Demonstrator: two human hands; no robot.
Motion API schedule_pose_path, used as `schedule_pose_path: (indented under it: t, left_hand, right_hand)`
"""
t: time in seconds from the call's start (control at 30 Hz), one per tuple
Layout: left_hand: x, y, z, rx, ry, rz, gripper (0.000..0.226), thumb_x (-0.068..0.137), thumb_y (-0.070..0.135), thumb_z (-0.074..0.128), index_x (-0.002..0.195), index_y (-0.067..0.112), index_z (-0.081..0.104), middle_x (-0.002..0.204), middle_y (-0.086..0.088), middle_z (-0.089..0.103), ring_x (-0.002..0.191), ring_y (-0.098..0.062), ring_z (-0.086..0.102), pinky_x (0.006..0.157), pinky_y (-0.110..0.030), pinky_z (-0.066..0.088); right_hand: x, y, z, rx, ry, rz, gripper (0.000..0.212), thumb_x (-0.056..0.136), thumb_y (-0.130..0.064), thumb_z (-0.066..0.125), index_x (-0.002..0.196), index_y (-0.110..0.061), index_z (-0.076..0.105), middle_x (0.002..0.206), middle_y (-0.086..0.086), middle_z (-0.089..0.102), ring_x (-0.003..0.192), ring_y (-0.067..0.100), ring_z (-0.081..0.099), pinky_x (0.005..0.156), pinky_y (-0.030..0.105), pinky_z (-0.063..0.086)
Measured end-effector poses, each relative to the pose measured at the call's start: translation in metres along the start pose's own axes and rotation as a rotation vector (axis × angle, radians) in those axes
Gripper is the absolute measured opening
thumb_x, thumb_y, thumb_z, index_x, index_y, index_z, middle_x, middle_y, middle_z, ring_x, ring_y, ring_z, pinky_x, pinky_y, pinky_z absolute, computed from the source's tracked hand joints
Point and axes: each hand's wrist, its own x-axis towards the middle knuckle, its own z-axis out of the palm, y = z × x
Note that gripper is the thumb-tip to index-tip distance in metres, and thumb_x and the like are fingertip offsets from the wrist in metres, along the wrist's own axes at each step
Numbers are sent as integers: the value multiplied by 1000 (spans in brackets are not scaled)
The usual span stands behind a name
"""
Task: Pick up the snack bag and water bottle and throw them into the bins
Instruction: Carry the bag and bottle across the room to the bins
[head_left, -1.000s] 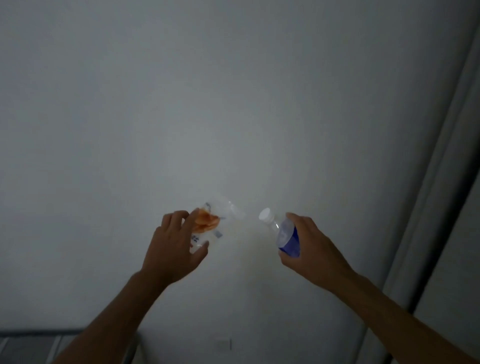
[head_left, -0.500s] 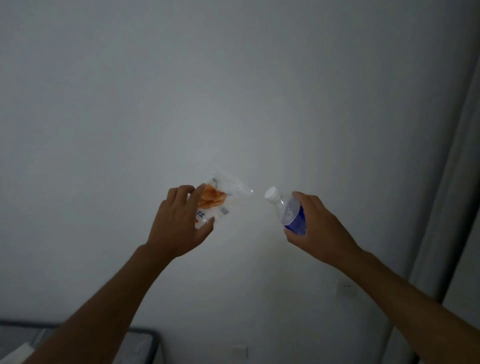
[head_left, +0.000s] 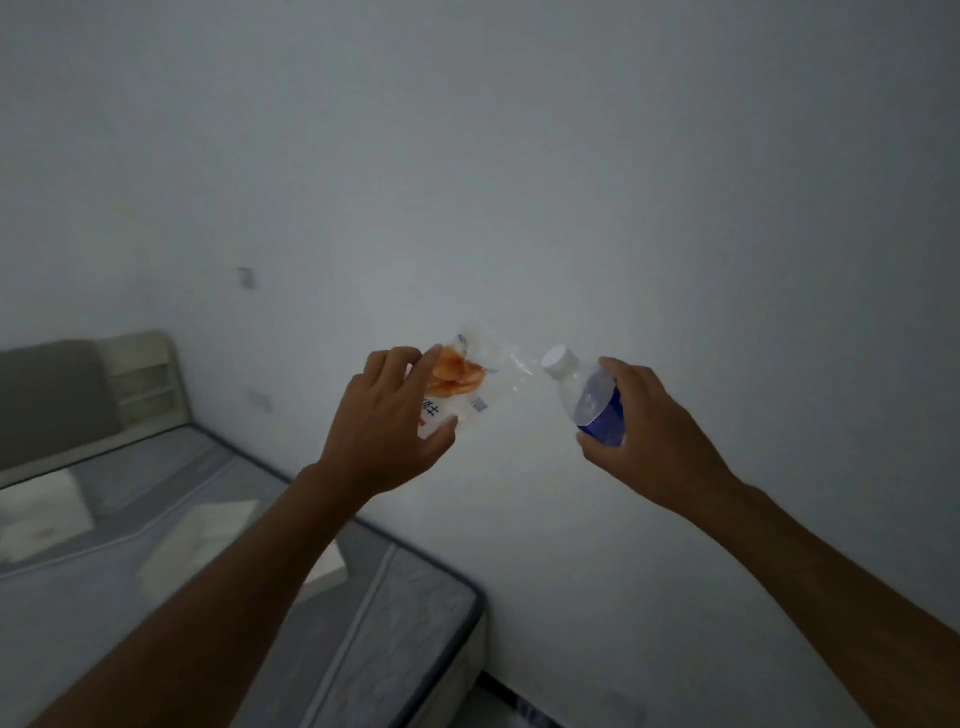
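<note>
Grey mattress (head_left: 363, 649) edge below hands.

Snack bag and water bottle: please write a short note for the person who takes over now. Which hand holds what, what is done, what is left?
Left hand: closed on the snack bag, held up in the air.
Right hand: closed on the water bottle, white cap on, tilted toward the bag.
Done: both things are picked up.
Left: throw both into the bins. No bin is in view; only a wall ahead and a mattress at lower left, so look for the bins first.
</note>
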Motion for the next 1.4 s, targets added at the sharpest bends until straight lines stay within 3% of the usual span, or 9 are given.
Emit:
schedule_pose_path:
  t: [0.3,0.43,0.7,0.77,0.93,1.1,1.4]
  left_hand:
    - [-110,-76,-114,341,-60,-282,78,82,55,52,142,7,40,125,-14,50,110,-28,43,86,-42,46]
    - [-171,-100,-182,470,-69,-415,78,79,56,51,142,11,41,121,-12,51,106,-27,45,81,-40,46]
    - [-305,-130,-335,696,-61,-618,75,78,53,56,140,14,42,119,-9,51,104,-25,45,76,-40,47]
    - [-351,-134,-382,757,-65,-690,74,78,51,57,140,14,41,119,-9,51,104,-25,45,75,-40,47]
    - [-469,-144,-496,855,-46,-830,74,79,54,58,143,22,37,123,-6,51,108,-22,43,80,-40,48]
    - [-572,-146,-605,953,-33,-934,72,79,58,53,141,24,37,120,-8,52,105,-23,45,78,-37,47]
    - [-708,-153,-728,1093,-34,-1087,76,76,53,64,139,16,42,123,-13,53,107,-28,47,77,-35,43]
  right_hand:
    - [14,-125,83,307,-137,-278,81,72,-37,74,139,-20,32,133,5,47,107,22,56,83,38,54]
    - [13,-198,111,416,-191,-395,81,72,-34,76,139,-18,33,133,6,48,108,23,56,81,28,47]
    - [-24,-383,156,632,-301,-636,81,70,-37,76,137,-20,34,131,5,49,105,22,56,82,34,51]
    - [-48,-445,167,685,-338,-693,82,70,-40,75,138,-22,33,132,4,49,103,20,56,83,39,53]
    - [-118,-595,173,835,-381,-815,84,71,-37,77,139,-21,31,133,6,48,103,16,53,80,29,49]
    - [-190,-735,176,910,-442,-914,83,71,-36,76,139,-23,30,136,5,46,110,20,53,86,36,52]
    - [-281,-916,193,989,-553,-1059,82,71,-38,75,138,-22,30,133,4,47,109,16,51,87,35,51]
